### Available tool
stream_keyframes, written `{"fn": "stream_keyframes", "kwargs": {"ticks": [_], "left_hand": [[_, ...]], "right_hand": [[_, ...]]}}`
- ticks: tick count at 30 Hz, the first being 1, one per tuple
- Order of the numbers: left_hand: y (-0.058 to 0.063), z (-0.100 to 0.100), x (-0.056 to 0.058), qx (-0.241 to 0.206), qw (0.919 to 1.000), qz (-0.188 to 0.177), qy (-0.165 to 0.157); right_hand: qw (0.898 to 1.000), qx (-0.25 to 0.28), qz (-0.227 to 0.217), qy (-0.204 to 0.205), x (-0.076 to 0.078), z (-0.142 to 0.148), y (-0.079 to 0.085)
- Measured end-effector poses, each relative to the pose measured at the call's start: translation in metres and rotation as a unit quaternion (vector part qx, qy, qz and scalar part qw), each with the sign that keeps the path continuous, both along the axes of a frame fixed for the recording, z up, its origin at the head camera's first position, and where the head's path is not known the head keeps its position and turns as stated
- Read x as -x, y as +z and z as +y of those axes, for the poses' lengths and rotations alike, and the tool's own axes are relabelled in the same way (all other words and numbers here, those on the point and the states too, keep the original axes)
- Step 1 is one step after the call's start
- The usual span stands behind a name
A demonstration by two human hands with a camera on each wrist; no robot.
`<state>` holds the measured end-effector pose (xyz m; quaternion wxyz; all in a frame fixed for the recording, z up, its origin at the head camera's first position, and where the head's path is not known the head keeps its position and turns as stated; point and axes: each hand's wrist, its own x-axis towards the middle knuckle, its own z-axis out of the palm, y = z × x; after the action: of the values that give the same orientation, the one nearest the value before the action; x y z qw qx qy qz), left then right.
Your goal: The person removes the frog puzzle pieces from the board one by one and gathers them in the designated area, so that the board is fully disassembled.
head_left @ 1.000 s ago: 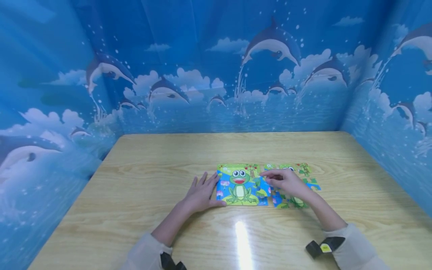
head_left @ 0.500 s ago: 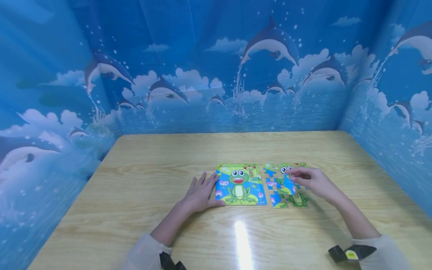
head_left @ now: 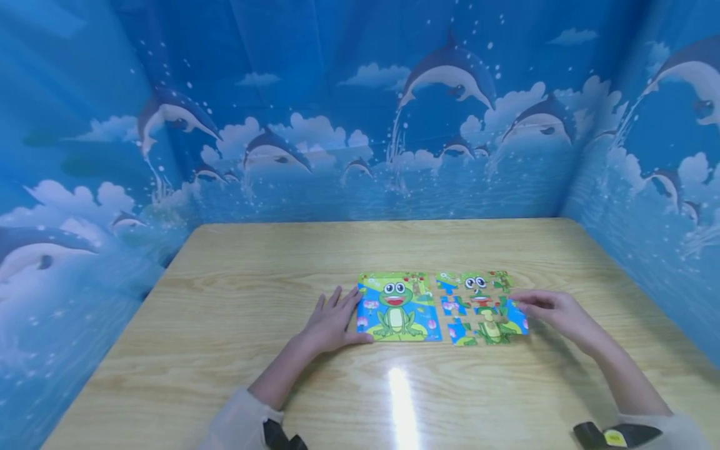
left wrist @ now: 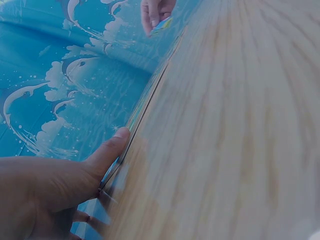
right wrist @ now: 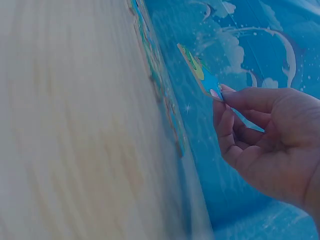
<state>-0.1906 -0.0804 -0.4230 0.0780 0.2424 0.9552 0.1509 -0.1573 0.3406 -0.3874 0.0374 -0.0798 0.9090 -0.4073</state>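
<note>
My right hand (head_left: 554, 312) pinches a blue and green puzzle piece (head_left: 516, 314) between thumb and fingers, held above the right edge of a spread of frog puzzle pieces (head_left: 478, 300). In the right wrist view the puzzle piece (right wrist: 202, 75) is tilted and raised off the table. A square picture board (head_left: 398, 309) with a complete green frog lies left of those pieces. Along its left side rests my left hand (head_left: 332, 322), fingers straight and spread, touching the edge. The left wrist view has that thumb (left wrist: 112, 145) against the board's edge.
Gaps separate several of the loose pieces, and the held one hides part of them. The wooden table (head_left: 270, 262) reaches back to a blue dolphin-print curtain (head_left: 315, 125), which also stands along both sides.
My right hand has carried the puzzle piece rightward, from over the picture board to the right side of the loose pieces. The left hand has stayed at the board's left edge.
</note>
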Motion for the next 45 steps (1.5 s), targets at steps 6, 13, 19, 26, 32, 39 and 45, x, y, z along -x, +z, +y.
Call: {"fn": "stream_keyframes", "kwargs": {"ticks": [6, 13, 19, 26, 32, 39, 45], "left_hand": [[0.002, 0.0, 0.0, -0.003, 1.0, -0.001, -0.001], [0.003, 0.001, 0.0, -0.004, 1.0, -0.006, 0.005], [0.002, 0.001, 0.0, -0.002, 1.0, -0.004, 0.005], [0.002, 0.001, 0.0, -0.004, 0.9999, -0.009, 0.008], [0.001, 0.001, 0.001, 0.001, 0.9999, -0.009, 0.007], [0.002, 0.001, 0.0, -0.003, 0.9999, -0.009, 0.007], [0.001, 0.001, 0.0, -0.001, 1.0, -0.006, 0.005]], "right_hand": [[1.0, -0.027, -0.005, -0.012, -0.001, 0.015, -0.008], [0.999, -0.005, -0.035, -0.026, 0.0, 0.024, -0.014], [0.999, -0.015, -0.027, -0.03, 0.0, 0.027, -0.021], [0.999, -0.016, -0.022, -0.042, 0.001, 0.028, -0.029], [0.998, -0.053, 0.011, -0.033, 0.0, 0.029, -0.033], [0.997, -0.072, 0.031, -0.026, 0.0, 0.029, -0.033], [0.995, -0.079, 0.051, -0.023, -0.002, 0.029, -0.034]]}}
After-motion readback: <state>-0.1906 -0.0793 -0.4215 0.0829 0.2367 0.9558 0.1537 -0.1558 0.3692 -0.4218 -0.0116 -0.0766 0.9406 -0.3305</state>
